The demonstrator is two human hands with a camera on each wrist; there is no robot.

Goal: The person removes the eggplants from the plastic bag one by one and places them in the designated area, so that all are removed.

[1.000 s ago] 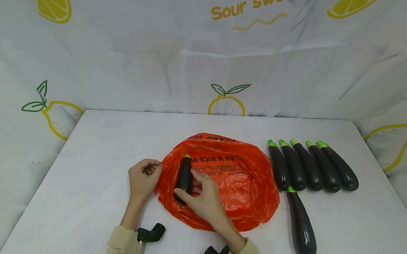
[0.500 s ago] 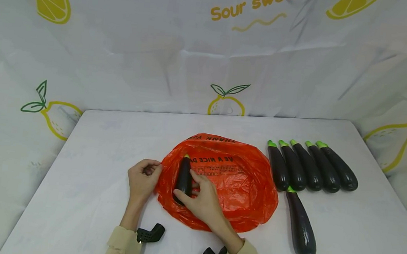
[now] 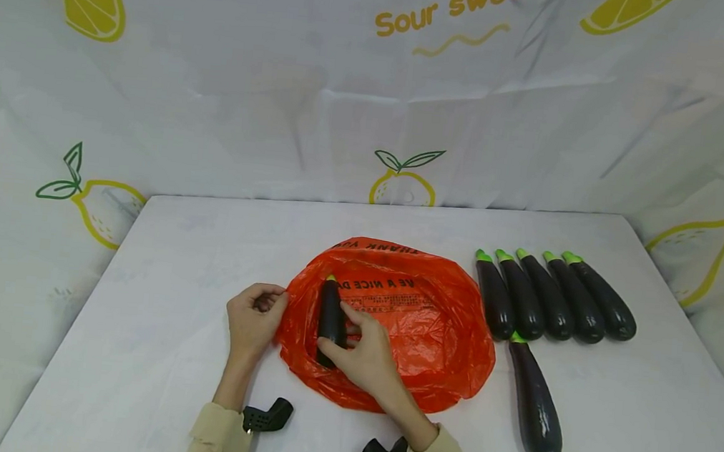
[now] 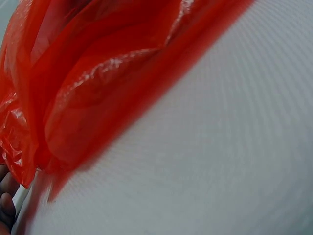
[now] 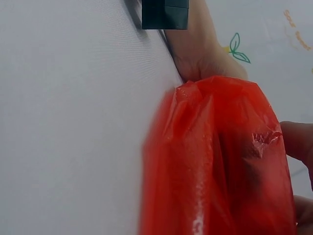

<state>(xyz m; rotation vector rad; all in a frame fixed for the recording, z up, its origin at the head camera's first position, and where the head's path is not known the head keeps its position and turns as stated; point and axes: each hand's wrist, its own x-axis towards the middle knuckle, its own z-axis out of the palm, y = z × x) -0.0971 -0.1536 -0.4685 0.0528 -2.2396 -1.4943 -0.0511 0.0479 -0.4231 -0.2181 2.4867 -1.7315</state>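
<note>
A red plastic bag (image 3: 419,339) with printed lettering lies spread on the table, its mouth facing up. Inside its left part is an eggplant (image 3: 331,317), dark with a green stem end pointing away. My right hand (image 3: 369,352) holds this eggplant between thumb and fingers, near its lower half. At the bag's left rim, my left hand (image 3: 255,319) pinches the plastic with thumb and fingertips. In the left wrist view, curled fingers (image 4: 7,200) show at the bag's edge. The right wrist view has the bag (image 5: 210,161) hiding the eggplant.
Several eggplants (image 3: 556,300) lie side by side right of the bag, stems away from me. One more eggplant (image 3: 535,406) lies below them, nearer the front. A white table (image 3: 131,349) carries everything, with a lemon-printed cloth (image 3: 249,115) behind.
The right hand and the eggplant in it have shifted slightly right inside the bag over the last half second. The left hand stays at the bag's rim.
</note>
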